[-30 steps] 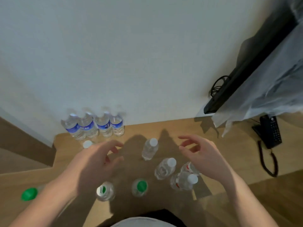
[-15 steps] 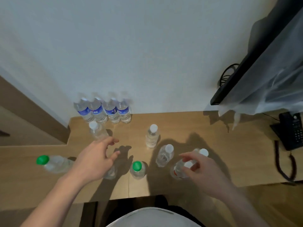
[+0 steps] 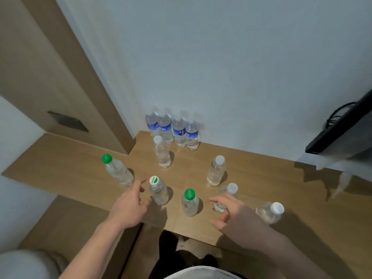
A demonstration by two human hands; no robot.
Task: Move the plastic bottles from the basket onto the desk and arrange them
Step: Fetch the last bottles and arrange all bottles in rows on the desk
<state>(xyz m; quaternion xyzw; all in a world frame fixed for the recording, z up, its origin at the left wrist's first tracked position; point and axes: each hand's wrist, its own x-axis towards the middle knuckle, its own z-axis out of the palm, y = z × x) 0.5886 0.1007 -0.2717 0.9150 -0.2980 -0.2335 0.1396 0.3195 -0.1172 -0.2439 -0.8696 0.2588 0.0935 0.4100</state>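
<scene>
Head view, both hands released, left hand (image 3: 128, 206) beside white-capped bottle (image 3: 159, 191), right hand (image 3: 239, 216) near another bottle (image 3: 225, 197), blue-labelled bottles (image 3: 173, 130) at wall.

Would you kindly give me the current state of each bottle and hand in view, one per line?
Four blue-label bottles: upright, rowed against the wall.
Two green-capped bottles: upright, capped.
White-and-green-capped bottle: upright, beside the left hand.
Four white-capped bottles: upright, capped.
Left hand: open, holding nothing.
Right hand: open, reaching toward a white-capped bottle.
</scene>
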